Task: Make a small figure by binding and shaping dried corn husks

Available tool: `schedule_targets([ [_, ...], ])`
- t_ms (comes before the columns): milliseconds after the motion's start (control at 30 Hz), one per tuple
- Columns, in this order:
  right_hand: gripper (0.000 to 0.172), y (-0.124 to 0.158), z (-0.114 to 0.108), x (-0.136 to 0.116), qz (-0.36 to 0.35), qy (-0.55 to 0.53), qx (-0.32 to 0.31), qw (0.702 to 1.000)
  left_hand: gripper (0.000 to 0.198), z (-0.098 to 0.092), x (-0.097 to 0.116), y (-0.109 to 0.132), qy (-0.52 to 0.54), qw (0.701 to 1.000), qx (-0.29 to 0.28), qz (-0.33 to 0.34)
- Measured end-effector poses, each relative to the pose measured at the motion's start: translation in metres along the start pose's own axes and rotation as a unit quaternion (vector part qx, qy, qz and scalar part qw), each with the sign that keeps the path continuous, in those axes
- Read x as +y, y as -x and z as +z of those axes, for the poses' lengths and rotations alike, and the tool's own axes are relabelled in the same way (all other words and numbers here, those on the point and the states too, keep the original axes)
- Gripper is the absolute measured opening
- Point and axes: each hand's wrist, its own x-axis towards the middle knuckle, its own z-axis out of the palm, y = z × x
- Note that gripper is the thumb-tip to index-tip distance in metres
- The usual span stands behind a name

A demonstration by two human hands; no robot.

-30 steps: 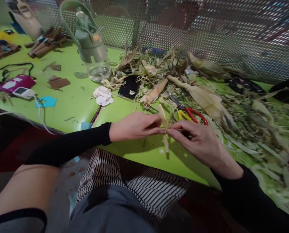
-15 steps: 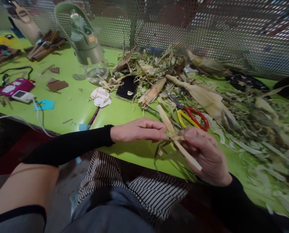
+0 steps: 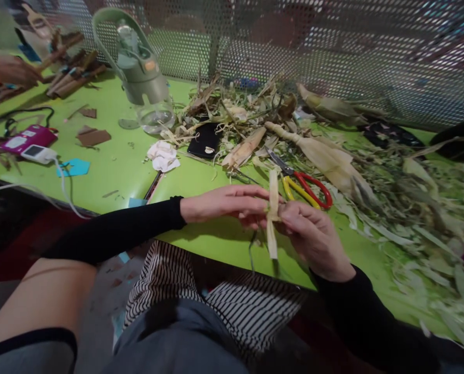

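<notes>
Both my hands meet over the near edge of a green table (image 3: 111,166). My left hand (image 3: 228,203) and my right hand (image 3: 313,236) pinch a pale folded strip of corn husk (image 3: 272,215), which stands roughly upright between them. A thin dark strand hangs below the strip. Both sleeves are black. Just behind the hands lie scissors with red and yellow handles (image 3: 304,187).
A heap of dry corn husks and leaves (image 3: 333,150) covers the table's middle and right. A black phone (image 3: 205,139), crumpled white paper (image 3: 162,155), a green-handled clear bottle (image 3: 140,67), brown sticks (image 3: 70,75) and a pink device (image 3: 25,137) lie leftward. Another person's hand (image 3: 6,70) is far left. Perforated metal screen behind.
The husk strip has turned from slanted to upright between my fingers, and my right hand has rolled over it. Another person's hand has appeared at the far left.
</notes>
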Motion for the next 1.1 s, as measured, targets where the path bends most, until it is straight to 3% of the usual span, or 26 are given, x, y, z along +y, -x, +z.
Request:
schedule_targets([
  [133,0.055,-0.003,0.000,-0.011,-0.033,0.105,-0.020,0.994,0.043,-0.001,-0.004,-0.003,0.062,0.997,-0.021,-0.044],
  [300,0.046,-0.009,-0.002,-0.021,-0.067,0.256,0.019,0.964,0.021,-0.010,-0.001,-0.006,0.051,0.997,0.001,-0.057],
  [467,0.044,-0.027,-0.005,-0.021,-0.111,0.304,-0.003,0.946,0.021,-0.015,-0.001,-0.013,0.102,0.990,-0.011,-0.093],
  [600,0.033,-0.040,-0.010,-0.010,-0.109,0.267,0.037,0.957,0.017,-0.012,-0.002,-0.017,0.138,0.984,0.057,-0.099],
  [700,0.016,-0.043,-0.019,-0.002,-0.163,0.273,0.078,0.945,0.020,-0.011,0.000,-0.016,0.156,0.976,0.129,-0.073],
  [800,0.034,-0.043,-0.028,0.001,-0.273,0.352,-0.005,0.895,0.023,-0.012,0.003,-0.014,0.151,0.973,0.169,-0.045],
  [867,0.034,-0.042,-0.031,0.001,-0.319,0.376,-0.053,0.868,0.025,-0.013,0.005,-0.012,0.130,0.976,0.168,-0.039],
  [1100,0.023,-0.038,-0.022,0.001,-0.308,0.370,-0.034,0.876,0.031,-0.014,0.006,-0.014,0.113,0.983,0.140,-0.041],
])
